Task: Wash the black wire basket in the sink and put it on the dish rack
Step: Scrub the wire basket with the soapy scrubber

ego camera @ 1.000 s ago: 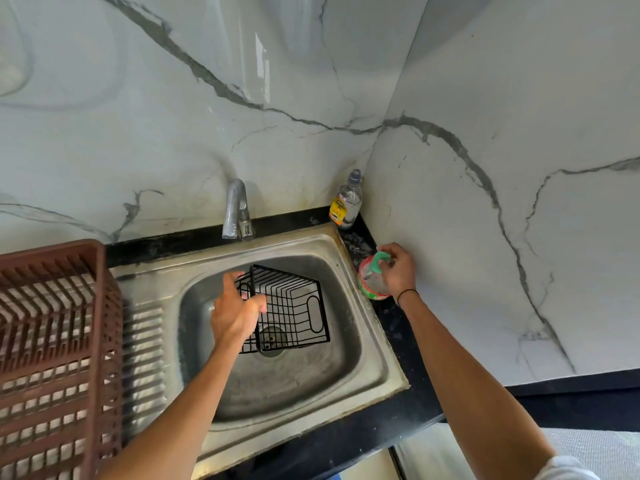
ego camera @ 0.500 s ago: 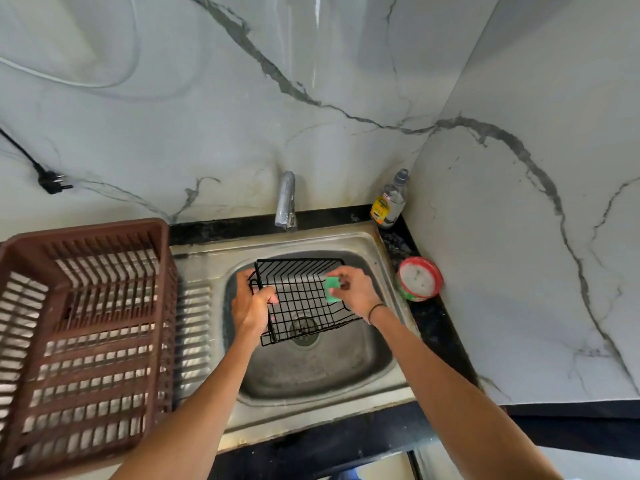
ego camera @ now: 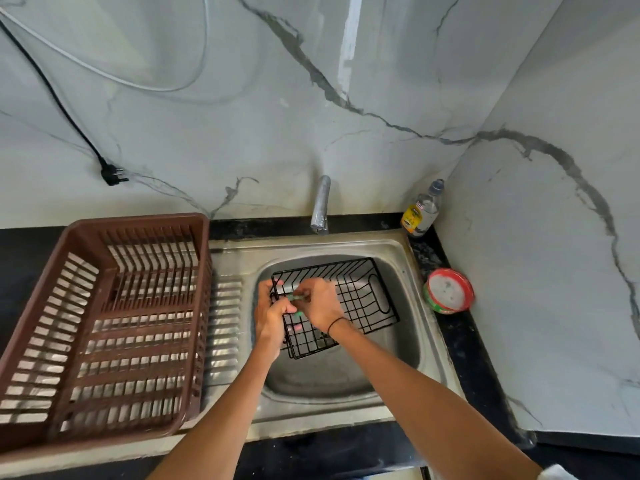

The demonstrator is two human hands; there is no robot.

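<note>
Wall (ego camera: 242, 133): pale marble with grey veins, across 10 to 2 o'clock; black cord with plug (ego camera: 112, 174) hanging at 10 o'clock.
Dish rack (ego camera: 86, 237): brown slatted plastic, at 9 o'clock, on the drainboard left of the sink.
Sink (ego camera: 408, 244): steel basin, centre; tap (ego camera: 320, 206) at 12 o'clock of it.
Black wire basket (ego camera: 363, 289): tilted inside the basin, below the tap, gripped at its left end.
Left hand (ego camera: 272, 318): at 9 o'clock of the basket, fingers curled round the left rim wires.
Right hand (ego camera: 320, 303): over the basket's left part, fingers bent, pinching a green scrubber (ego camera: 297, 297) against the wires.
Soap tub (ego camera: 448, 289): red-rimmed, round, on the black counter at 3 o'clock of the sink.
Bottle (ego camera: 420, 211): clear, yellow label, in the corner at 1 o'clock.
</note>
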